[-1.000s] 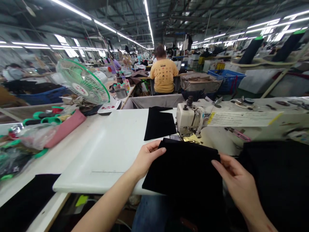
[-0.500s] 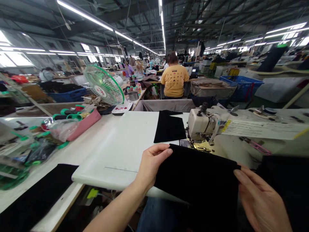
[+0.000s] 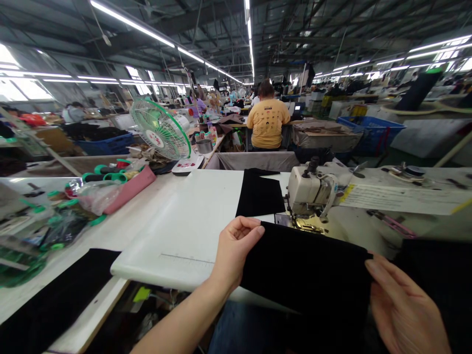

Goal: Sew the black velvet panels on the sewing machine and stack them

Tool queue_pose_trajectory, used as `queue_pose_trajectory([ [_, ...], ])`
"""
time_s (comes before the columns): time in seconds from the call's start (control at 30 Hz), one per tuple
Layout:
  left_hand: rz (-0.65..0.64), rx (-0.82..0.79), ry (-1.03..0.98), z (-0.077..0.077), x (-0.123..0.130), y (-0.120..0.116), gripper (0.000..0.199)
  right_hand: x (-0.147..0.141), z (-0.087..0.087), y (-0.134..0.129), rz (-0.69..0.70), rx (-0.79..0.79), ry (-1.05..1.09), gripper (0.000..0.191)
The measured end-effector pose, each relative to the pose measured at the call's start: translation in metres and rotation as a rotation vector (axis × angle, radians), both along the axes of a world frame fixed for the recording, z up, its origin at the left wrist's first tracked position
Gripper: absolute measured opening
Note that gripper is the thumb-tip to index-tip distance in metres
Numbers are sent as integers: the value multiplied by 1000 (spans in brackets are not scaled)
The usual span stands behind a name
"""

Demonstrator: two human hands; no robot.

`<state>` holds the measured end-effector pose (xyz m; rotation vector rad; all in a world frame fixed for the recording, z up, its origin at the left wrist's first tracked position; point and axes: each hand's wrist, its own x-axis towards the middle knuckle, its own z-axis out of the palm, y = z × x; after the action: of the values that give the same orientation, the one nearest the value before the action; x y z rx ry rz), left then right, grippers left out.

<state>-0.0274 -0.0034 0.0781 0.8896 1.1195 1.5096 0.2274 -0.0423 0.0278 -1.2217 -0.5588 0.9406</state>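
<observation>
A piece of black fabric (image 3: pixel 308 268) is stretched between my two hands, its top edge sloping down to the right. My left hand (image 3: pixel 236 248) pinches its upper left corner between thumb and fingers. At the upper right corner, my right hand (image 3: pixel 401 300) grips the edge in the same way. Just beyond the cloth stands a sewing machine (image 3: pixel 308 189), its needle area lit yellow. Another black fabric piece (image 3: pixel 261 194) lies flat on the white table (image 3: pixel 177 216), left of the machine head. The lower part of the held cloth blends into dark surroundings.
More black fabric (image 3: pixel 59 300) lies at the lower left. A green-rimmed fan (image 3: pixel 162 130) stands at the table's far left corner. Thread cones (image 3: pixel 110 177) and a pink bin (image 3: pixel 134 189) sit on the left. Ahead, a person in a yellow shirt (image 3: pixel 268 123) sits facing away.
My right hand has shifted slightly to the right with its corner of the black fabric. My left hand keeps its pinch, nearly in place.
</observation>
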Motion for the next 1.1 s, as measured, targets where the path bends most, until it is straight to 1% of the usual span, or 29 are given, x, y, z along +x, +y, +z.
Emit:
queue_pose_trajectory([
  [0.1,17,5,14,-1,1,2,19,-4,7,1,-96,-119,203,62],
  [0.2,16,-3,13,-3,0,4,19,-5,7,3,-110,-129,235,60],
  [0.3,12,-9,11,-5,-1,6,20,-7,3,5,-118,-44,159,49],
  [0.4,39,9,32,-5,-3,8,23,-11,1,5,-120,76,1,36],
  [0.5,56,25,36,-7,-6,11,27,-15,2,7,-108,119,-96,32],
  [0.7,65,1,67,-6,-13,11,32,-17,4,11,-57,147,-92,29],
  [0.9,64,-46,153,-5,-10,6,38,-16,-1,15,-43,150,-99,30],
  [0.97,81,11,223,0,-12,7,36,-15,-1,17,-21,153,-110,30],
  [1.0,97,57,277,5,-14,9,35,-15,-1,17,-3,154,-116,30],
  [1.03,118,109,350,12,-16,12,32,-16,0,16,19,154,-117,30],
  [1.1,154,225,572,29,-20,24,24,-20,1,11,113,144,-148,29],
])
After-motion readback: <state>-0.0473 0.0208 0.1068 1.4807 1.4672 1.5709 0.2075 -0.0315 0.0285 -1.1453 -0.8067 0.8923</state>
